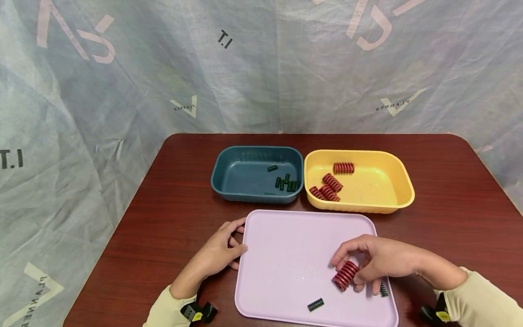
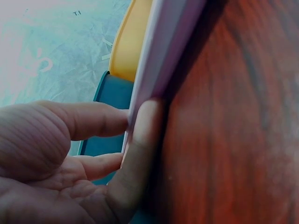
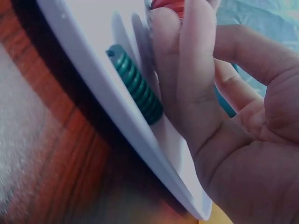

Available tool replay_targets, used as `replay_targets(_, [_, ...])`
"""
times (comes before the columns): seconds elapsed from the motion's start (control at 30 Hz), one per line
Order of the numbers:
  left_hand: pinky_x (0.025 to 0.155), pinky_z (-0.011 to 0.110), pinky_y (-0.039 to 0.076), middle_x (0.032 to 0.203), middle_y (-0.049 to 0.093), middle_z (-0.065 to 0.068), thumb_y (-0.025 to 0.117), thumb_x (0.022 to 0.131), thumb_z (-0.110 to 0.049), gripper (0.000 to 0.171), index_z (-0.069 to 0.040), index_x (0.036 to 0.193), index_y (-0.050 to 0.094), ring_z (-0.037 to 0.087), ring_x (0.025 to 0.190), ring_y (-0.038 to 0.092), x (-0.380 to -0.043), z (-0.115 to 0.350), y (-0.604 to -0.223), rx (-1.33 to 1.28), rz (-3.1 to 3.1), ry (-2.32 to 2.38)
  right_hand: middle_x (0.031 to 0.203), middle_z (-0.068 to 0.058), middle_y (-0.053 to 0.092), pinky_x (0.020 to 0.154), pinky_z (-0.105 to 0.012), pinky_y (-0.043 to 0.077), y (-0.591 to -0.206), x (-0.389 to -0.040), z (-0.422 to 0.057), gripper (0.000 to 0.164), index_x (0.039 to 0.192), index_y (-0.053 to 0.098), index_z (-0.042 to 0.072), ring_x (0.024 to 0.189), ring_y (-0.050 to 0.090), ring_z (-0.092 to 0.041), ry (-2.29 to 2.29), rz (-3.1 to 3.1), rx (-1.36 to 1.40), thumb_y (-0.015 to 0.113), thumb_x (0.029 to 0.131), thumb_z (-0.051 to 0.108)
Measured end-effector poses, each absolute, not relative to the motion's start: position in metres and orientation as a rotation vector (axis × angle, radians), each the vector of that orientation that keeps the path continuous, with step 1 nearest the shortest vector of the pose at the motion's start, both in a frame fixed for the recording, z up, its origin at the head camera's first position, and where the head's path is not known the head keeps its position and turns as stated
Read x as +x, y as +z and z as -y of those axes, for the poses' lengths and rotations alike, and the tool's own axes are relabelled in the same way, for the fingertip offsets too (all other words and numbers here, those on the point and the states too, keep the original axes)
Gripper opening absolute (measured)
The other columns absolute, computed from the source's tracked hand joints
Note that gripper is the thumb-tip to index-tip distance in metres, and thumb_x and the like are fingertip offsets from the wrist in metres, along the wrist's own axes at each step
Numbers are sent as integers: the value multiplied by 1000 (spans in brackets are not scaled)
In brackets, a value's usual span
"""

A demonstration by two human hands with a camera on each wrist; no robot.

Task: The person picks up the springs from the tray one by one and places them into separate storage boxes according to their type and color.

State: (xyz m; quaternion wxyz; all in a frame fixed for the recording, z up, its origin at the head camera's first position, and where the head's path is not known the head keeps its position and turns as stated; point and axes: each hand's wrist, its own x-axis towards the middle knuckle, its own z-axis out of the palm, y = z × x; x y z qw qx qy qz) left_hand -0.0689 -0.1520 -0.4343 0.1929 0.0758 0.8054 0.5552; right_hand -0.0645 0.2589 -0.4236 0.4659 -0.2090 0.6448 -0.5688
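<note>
My right hand (image 1: pixel 382 259) pinches a red coil spring (image 1: pixel 346 275) between thumb and fingers, over the right part of the pale purple tray (image 1: pixel 286 263). In the right wrist view, the red spring (image 3: pixel 169 6) is mostly hidden behind the fingers. A green spring (image 3: pixel 136 86) lies on the tray near its right rim, beside this hand. Another dark green spring (image 1: pixel 316 304) rests near the tray's front edge. At the left rim, my left hand (image 1: pixel 218 250) holds the tray's edge, its thumb and fingers around the rim (image 2: pixel 154 60).
Behind the tray stand two containers side by side. The blue bin (image 1: pixel 241 196) at left holds several small dark green springs (image 1: pixel 287 184). Several red springs (image 1: pixel 332 182) lie in the yellow bin (image 1: pixel 363 208). A grey printed sheet (image 1: pixel 261 68) hangs behind the brown table (image 1: pixel 171 195).
</note>
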Motion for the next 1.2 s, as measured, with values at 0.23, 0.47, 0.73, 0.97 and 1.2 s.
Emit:
replay_targets(0.23, [49, 39, 61, 133, 48, 17, 70, 93, 4, 68, -5, 155, 43, 23, 80, 61, -69, 151, -435, 214, -2268, 1558, 122, -29, 61, 57, -37, 63, -422, -67, -260, 36, 133, 57, -2, 77, 74, -31, -1471, -1531, -515, 62, 98, -5])
replay_targets(0.47, [49, 39, 61, 133, 47, 17, 70, 93, 4, 68, -4, 155, 42, 23, 81, 61, -68, 152, -435, 214, -2266, 1562, 130, -32, 53, 62, -42, 64, -414, -72, -271, 43, 140, 42, -3, 85, 73, -44, -1555, -1511, -484, 57, 101, -5])
replay_targets(0.73, [49, 40, 61, 133, 47, 17, 70, 93, 4, 69, -4, 155, 42, 23, 80, 61, -69, 152, -435, 202, -2258, 1563, 129, -33, 49, 70, -51, 63, -400, -83, -281, 53, 154, 30, 4, 91, 71, -48, -1618, -1478, -500, 49, 106, -4])
replay_targets(0.97, [50, 40, 61, 134, 47, 17, 70, 94, 3, 69, -5, 156, 42, 23, 81, 61, -68, 152, -434, 202, -2255, 1563, 133, -24, 50, 84, -40, 63, -387, -104, -290, 51, 157, 31, 2, 100, 72, -33, -1760, -1266, -575, 34, 108, -10])
replay_targets(1.2, [50, 39, 61, 133, 48, 17, 69, 94, 3, 68, -6, 155, 43, 22, 80, 61, -68, 152, -435, 203, -2266, 1546, 122, -17, 53, 90, -38, 61, -366, -137, -302, 53, 158, 34, 7, 104, 70, -28, -1811, -1258, -601, 28, 109, -10])
